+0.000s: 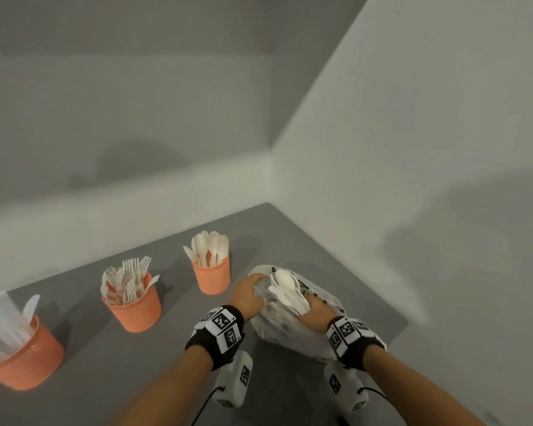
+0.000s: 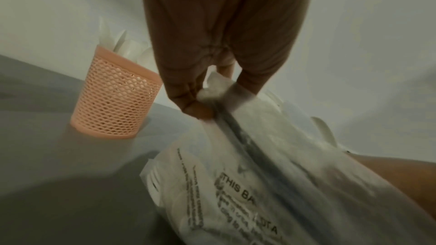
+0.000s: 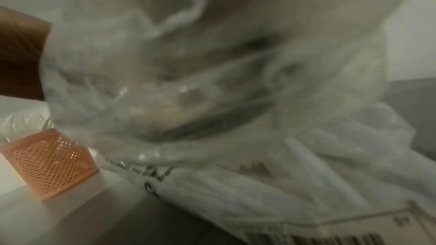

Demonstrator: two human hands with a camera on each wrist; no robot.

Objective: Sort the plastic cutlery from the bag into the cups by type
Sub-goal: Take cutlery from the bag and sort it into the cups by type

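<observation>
A clear printed plastic bag (image 1: 285, 332) lies on the grey table at the right. My left hand (image 1: 247, 294) pinches the bag's upper edge (image 2: 213, 88) between thumb and fingers. My right hand (image 1: 315, 312) grips a bunch of white spoons (image 1: 285, 287), their bowls pointing up and away over the bag. Three orange mesh cups stand in a row: one with spoons (image 1: 212, 276), one with forks (image 1: 134, 305), one with knives (image 1: 25, 356). In the right wrist view blurred bag plastic (image 3: 212, 85) hides the fingers.
White walls meet in a corner just behind the bag and the cups. Bare grey table (image 1: 142, 364) lies between the cups and my forearms. The spoon cup (image 2: 115, 96) stands just left of my left hand. An orange cup (image 3: 49, 165) shows low in the right wrist view.
</observation>
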